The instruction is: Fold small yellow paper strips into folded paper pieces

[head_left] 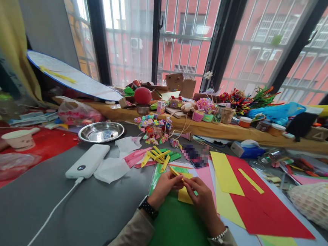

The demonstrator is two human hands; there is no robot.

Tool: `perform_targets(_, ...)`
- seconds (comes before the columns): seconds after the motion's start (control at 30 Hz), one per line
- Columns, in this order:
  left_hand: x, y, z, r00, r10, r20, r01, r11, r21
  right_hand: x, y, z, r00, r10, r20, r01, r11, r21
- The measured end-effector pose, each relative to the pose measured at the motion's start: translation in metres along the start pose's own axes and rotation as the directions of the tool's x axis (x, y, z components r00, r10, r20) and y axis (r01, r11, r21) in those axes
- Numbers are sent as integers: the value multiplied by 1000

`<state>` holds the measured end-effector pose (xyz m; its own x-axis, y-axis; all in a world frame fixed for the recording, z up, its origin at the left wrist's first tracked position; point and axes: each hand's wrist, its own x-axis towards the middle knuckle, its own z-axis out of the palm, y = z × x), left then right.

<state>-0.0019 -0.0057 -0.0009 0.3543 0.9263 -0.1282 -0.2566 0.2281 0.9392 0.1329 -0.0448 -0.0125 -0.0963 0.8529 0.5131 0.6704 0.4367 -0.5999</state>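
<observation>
Between my fingertips is a narrow folded strip of yellow paper (174, 172), pinched from both sides. My left hand (163, 189), with a dark watch at the wrist, grips its left part. My right hand (202, 198), with a beaded bracelet, closes on its right end; that end is partly hidden by the fingers. Below them lies a yellow paper piece (186, 196) on a green sheet (181, 230). Just beyond my left hand is a small pile of folded yellow strips (160, 155), resting near pink and green paper pieces.
To the right, a red sheet (270, 211) lies over other coloured papers, with a yellow sheet (228, 173) on it. A white power bank (88, 161) with a cable, a steel plate (101, 132) and a blurred phone (195, 156) surround the work area. Crafts crowd the window ledge (119, 114).
</observation>
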Motion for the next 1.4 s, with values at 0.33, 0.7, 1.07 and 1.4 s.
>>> perform_targets(0.33, 1, 0, 0, 998, 51, -32, -51, 999, -2, 5, 0, -4, 911, 398, 111, -394, 757, 521)
perform_targets(0.7, -1, 4, 0, 998, 58, -14, -57, 998, 32, 4, 6, -3, 849, 452, 275, -495, 495, 714)
perform_targets(1.07, -1, 4, 1, 998, 48, -49, -44, 995, 85, 6, 4, -8, 899, 384, 212, -423, 635, 646)
perform_targets(1.4, 2, 8, -2, 987, 113, -115, -103, 991, 86, 4, 5, -5, 917, 355, 182, -398, 778, 487)
